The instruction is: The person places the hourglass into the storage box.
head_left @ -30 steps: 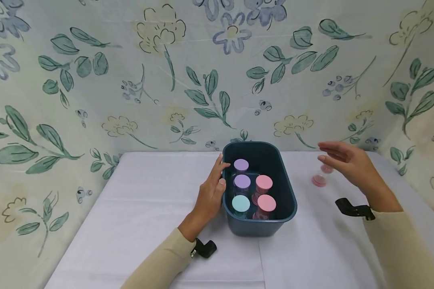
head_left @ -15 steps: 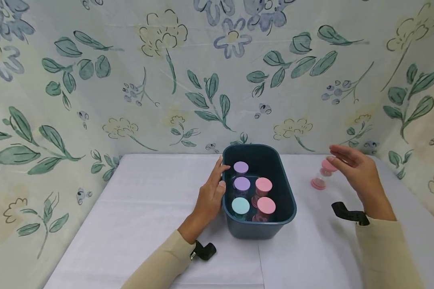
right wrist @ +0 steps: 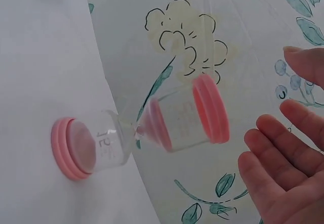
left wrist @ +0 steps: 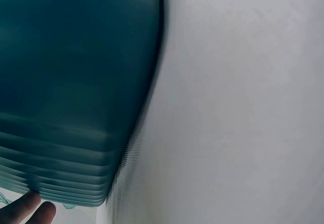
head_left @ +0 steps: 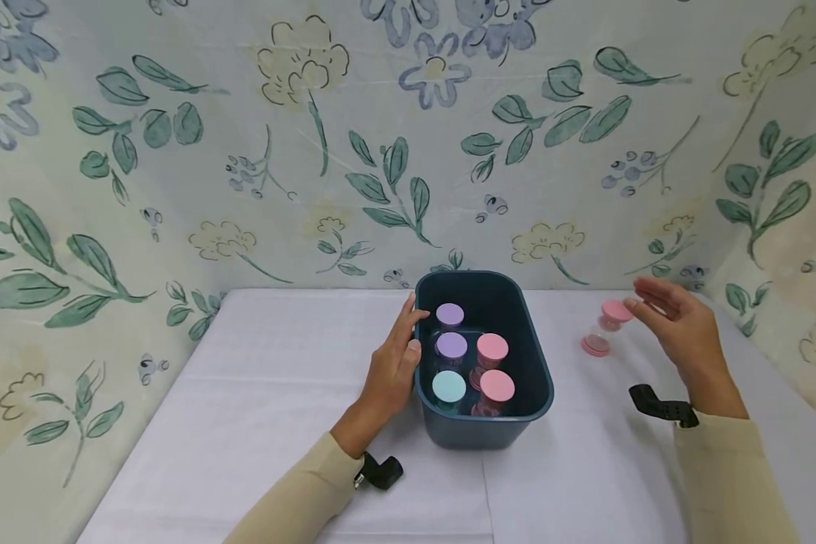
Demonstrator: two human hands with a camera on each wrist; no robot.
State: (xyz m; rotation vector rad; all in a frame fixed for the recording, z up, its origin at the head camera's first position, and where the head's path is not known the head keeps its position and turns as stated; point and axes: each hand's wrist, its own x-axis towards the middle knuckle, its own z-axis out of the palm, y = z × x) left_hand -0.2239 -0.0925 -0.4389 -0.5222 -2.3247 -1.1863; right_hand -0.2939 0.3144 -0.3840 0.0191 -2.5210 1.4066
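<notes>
A pink-capped sand timer (head_left: 607, 326) stands on the table right of the dark blue bin (head_left: 479, 434). Beside its top cap is my right hand (head_left: 683, 325). In the right wrist view a gap separates the fingers (right wrist: 273, 158) from the glass timer (right wrist: 162, 125), which has pink sand in both bulbs. My left hand (head_left: 389, 370) rests along the bin's left side, fingers fairly straight against wall and rim. Its fingertips (left wrist: 25, 206) show by the bin's ribbed wall (left wrist: 61, 158). Inside stand two purple-capped timers (head_left: 452, 346), a light-blue-capped one (head_left: 449, 387) and two pink-capped ones (head_left: 497, 385).
A white cloth covers the table (head_left: 279, 393). Behind it hangs a floral curtain (head_left: 353, 219), close to the timer and the bin's far end. Each wrist carries a black camera mount (head_left: 663, 408).
My right hand has shifted right from the standing timer, so more of its pink top cap shows. The left hand and the bin hold their places; the head view has shifted slightly.
</notes>
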